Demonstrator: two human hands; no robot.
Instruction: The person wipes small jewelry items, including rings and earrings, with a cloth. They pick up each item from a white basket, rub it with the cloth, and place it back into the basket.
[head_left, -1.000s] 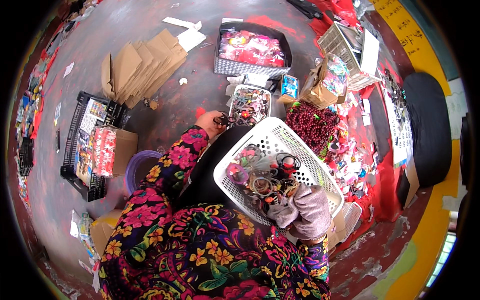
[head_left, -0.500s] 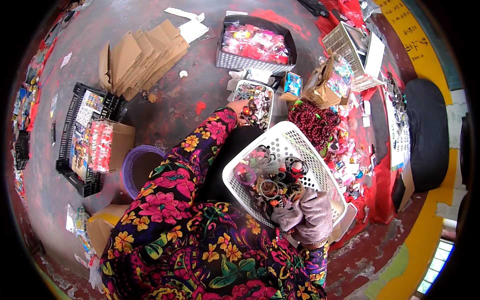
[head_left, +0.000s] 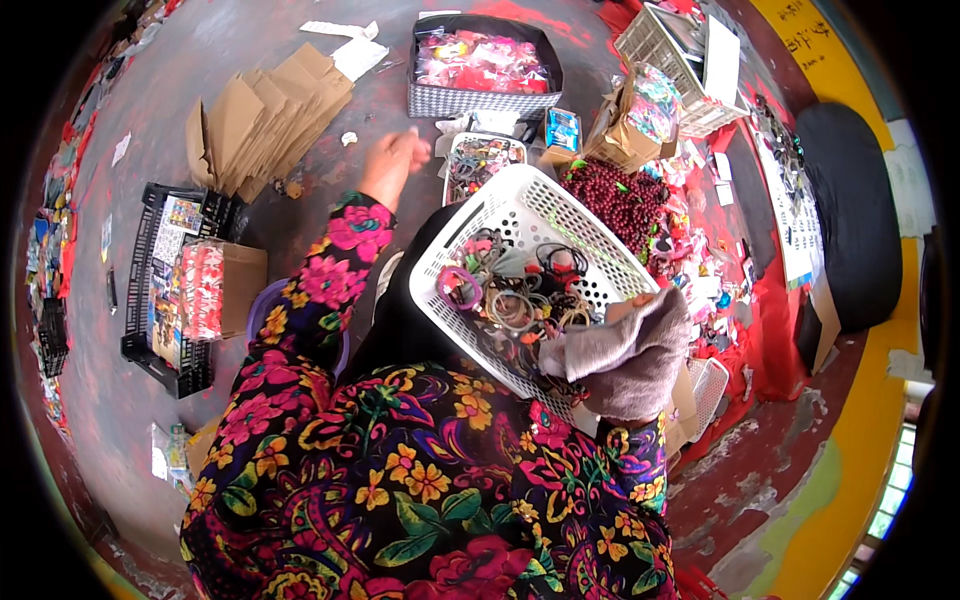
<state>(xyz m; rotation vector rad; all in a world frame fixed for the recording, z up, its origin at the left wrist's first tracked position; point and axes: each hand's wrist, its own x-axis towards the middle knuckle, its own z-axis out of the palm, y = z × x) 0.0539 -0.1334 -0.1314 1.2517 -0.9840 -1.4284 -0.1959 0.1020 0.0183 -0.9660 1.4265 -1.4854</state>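
Note:
My left hand [head_left: 394, 163] is raised over the floor, left of a small white basket [head_left: 449, 178] of mixed small trinkets. Its fingers are curled together, and whatever may be in them is too small to make out. A larger white perforated basket [head_left: 590, 232] rests tilted across my lap, holding hair ties [head_left: 520, 300] and a purple ring [head_left: 459, 288]. At its right side my right hand [head_left: 630, 306] grips the rim, mostly hidden by a greyish-purple cloth [head_left: 640, 355]. Only some fingers show past the cloth.
A checked bin [head_left: 480, 101] of pink packets stands ahead, beside a small blue box [head_left: 563, 130]. Dark red beads [head_left: 620, 205] are heaped to the right. Flattened cardboard [head_left: 265, 125], a black crate [head_left: 140, 290] and a purple bucket [head_left: 345, 352] lie left.
My left hand has come out of the small basket and moved up and left. The larger basket has shifted forward slightly, and the cloth on my right hand has changed shape.

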